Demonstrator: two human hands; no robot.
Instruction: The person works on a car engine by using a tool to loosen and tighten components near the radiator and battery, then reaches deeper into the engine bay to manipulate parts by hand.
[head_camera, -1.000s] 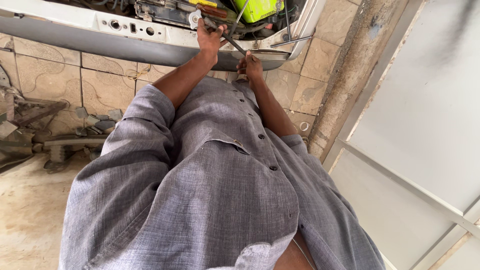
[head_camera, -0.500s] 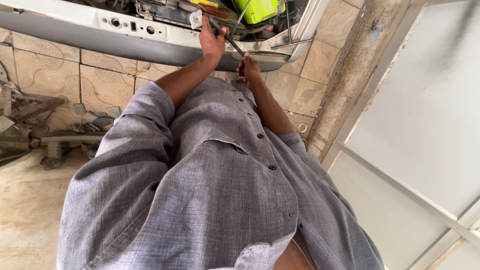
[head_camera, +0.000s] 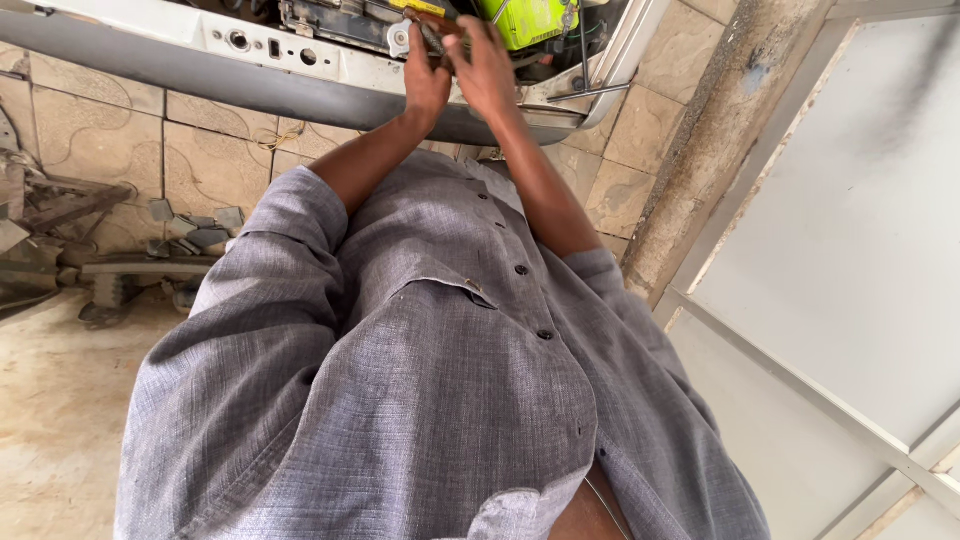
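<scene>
Up at the open top of the white sheet-metal appliance casing (head_camera: 330, 70), over its grey curved front edge. Left hand (head_camera: 425, 82) and right hand (head_camera: 482, 72) pressed close together, fingers curled narrow around a slim dark metal hand tool (head_camera: 432, 38), its working end hidden among the parts. Just beside, a bright lime-green plastic component (head_camera: 528, 20) and a thin bent steel rod (head_camera: 585, 92). Tool likely stiff, light, perhaps greasy and prone to slipping; best gripped along the shank, both hands near the tip. Green part probably brittle, better braced than levered. Grey button-up shirt (head_camera: 440, 380) below; scrap metal (head_camera: 150, 260) lying on the floor by the tiled wall.
</scene>
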